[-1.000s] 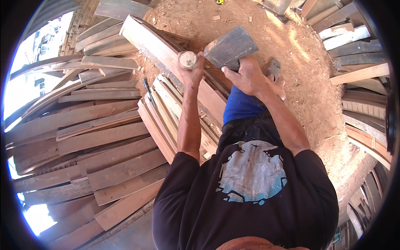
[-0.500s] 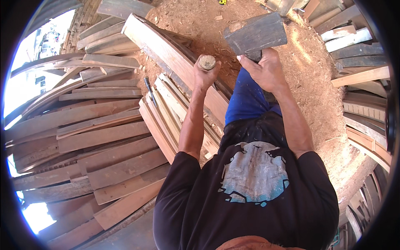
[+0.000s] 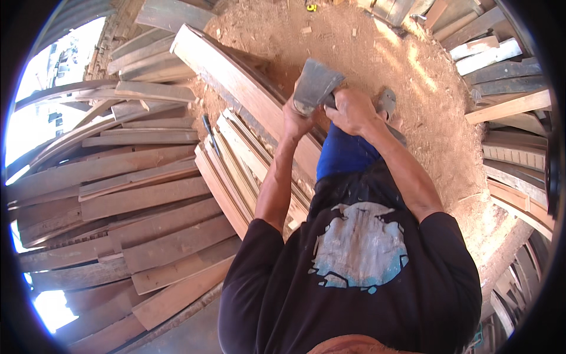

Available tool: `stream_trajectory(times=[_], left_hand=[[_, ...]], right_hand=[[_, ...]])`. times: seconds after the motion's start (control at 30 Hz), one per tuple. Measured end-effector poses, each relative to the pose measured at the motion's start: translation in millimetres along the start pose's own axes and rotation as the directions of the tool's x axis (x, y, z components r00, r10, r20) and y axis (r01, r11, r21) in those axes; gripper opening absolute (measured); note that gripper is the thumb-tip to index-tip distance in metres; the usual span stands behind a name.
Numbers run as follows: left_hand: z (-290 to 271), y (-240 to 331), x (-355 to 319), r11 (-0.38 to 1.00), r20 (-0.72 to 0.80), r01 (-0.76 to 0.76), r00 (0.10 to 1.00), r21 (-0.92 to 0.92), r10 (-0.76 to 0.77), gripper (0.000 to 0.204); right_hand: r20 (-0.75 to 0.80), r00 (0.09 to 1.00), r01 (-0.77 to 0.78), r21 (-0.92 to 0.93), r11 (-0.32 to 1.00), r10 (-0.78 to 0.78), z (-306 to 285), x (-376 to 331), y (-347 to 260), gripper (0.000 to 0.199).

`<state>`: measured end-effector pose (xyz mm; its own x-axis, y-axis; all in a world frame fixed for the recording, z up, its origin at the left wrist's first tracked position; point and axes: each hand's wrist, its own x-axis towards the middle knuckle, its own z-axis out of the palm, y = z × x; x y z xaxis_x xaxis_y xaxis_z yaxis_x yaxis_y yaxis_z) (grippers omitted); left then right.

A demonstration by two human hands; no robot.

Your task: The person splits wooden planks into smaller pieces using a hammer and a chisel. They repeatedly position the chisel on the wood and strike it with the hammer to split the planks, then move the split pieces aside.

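My right hand is closed round the handle of a dark, blocky mallet. The mallet's head is down at the top of a round wooden handle, covering most of its end. That handle is in my left hand, fingers wrapped about it. It looks like a chisel, though its blade is hidden below my fist. Under my hands runs a long, thick wooden beam, slanting from the upper left toward my blue-clad leg.
Left of the beam lie narrow strips of wood, with a dark-handled tool on them. Stacked boards fill the left side. More lumber lines the right. Sawdust and chips cover the floor. A small yellow object lies at the far edge.
The mallet has swung down and left, from raised at the right onto the handle in my left hand. My right hand moved left with it; my left hand shifted slightly.
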<state>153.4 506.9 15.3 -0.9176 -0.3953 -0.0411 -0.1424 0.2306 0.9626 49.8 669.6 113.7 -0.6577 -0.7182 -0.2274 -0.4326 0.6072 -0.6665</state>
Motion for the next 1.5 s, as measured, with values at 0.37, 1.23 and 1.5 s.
stream_trajectory(times=[0.37,1.23,1.5], left_hand=[[-69.8,33.3,10.2,0.992,-0.321,0.107,0.944,0.063,-0.081,0.037],[-58.7,-64.6,-72.8,0.736,0.065,0.132,0.97,0.664,-0.233,0.059],[-49.4,-56.7,-97.5,0.681,0.169,0.178,0.896,0.71,-0.411,0.09]], right_hand=[[-0.376,0.917,0.368,0.671,0.643,-0.132,21.7,-38.7,-10.7,0.031],[-0.298,0.954,0.245,0.742,0.624,-0.02,27.0,-86.3,-20.4,0.01],[-0.099,0.989,0.147,0.769,0.622,-0.112,0.3,-100.4,-13.8,0.015]])
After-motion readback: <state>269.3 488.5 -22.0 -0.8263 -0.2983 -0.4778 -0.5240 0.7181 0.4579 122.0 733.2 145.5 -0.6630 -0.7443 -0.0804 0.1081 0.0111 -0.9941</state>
